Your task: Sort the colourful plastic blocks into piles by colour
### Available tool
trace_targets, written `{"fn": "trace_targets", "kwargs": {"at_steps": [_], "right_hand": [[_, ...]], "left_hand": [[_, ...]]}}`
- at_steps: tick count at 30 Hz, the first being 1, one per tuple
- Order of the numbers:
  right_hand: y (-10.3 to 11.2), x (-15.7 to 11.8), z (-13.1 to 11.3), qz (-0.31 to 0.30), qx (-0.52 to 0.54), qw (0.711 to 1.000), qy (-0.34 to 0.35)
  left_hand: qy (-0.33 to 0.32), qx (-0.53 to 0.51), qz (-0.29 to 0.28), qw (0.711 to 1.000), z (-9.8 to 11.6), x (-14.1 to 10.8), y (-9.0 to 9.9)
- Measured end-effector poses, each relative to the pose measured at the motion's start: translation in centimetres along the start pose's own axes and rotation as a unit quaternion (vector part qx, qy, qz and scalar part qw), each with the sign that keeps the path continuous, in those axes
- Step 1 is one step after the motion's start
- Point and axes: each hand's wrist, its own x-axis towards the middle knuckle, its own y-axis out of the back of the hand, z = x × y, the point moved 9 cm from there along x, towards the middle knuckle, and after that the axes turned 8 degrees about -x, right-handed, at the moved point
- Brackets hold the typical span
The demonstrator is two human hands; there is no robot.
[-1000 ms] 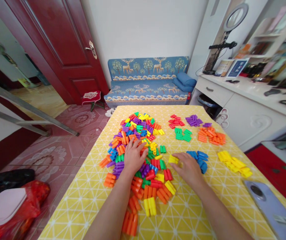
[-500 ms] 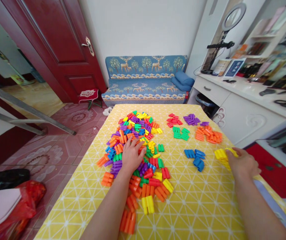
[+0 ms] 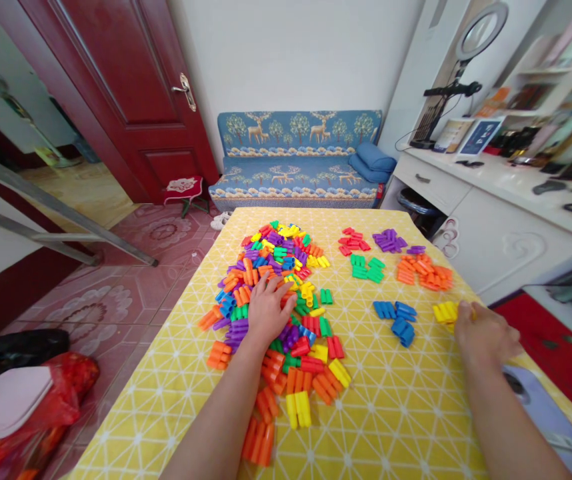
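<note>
My left hand (image 3: pixel 269 312) lies on the mixed heap of plastic building blocks (image 3: pixel 239 329), fingers spread over orange, purple and green pieces. At the right side of the table, my right hand (image 3: pixel 486 335) is curled at the small group of yellow blocks (image 3: pixel 446 311). A bit of yellow shows by its fingertips, and the hand hides part of that group. To its left lie blue blocks (image 3: pixel 403 330). Farther back are separate groups of orange (image 3: pixel 425 272), green (image 3: pixel 367 269), red (image 3: pixel 353 241) and purple blocks (image 3: pixel 389 241).
A yellow patterned cloth (image 3: pixel 366 427) covers the table. A pale purple phone-like object (image 3: pixel 541 413) lies at the right edge, near my right forearm. Beyond stand a blue sofa (image 3: pixel 296 167), a red stool (image 3: pixel 185 189) and a white dresser (image 3: pixel 506 213).
The view has turned slightly left. My right hand has closed in on the yellow group and covers more of it. My left hand stays on the heap.
</note>
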Motion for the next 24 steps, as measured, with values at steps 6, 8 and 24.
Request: {"fn": "trace_targets", "kwargs": {"at_steps": [6,8,24], "right_hand": [[3.9,-5.9,-11.7,0.025,0.277,0.934,0.224],[2.9,-9.2,-16.6,-0.100,0.338,0.893,0.279],[-2.9,-20.7,-28.2,-0.352,0.324,0.802,0.358]], "left_hand": [[0.000,0.004,-0.001,1.000,-0.1,0.0,-0.1],[0.000,0.004,-0.001,1.000,-0.1,0.0,0.0],[-0.008,-0.005,0.010,1.000,0.2,-0.1,0.2]]}}
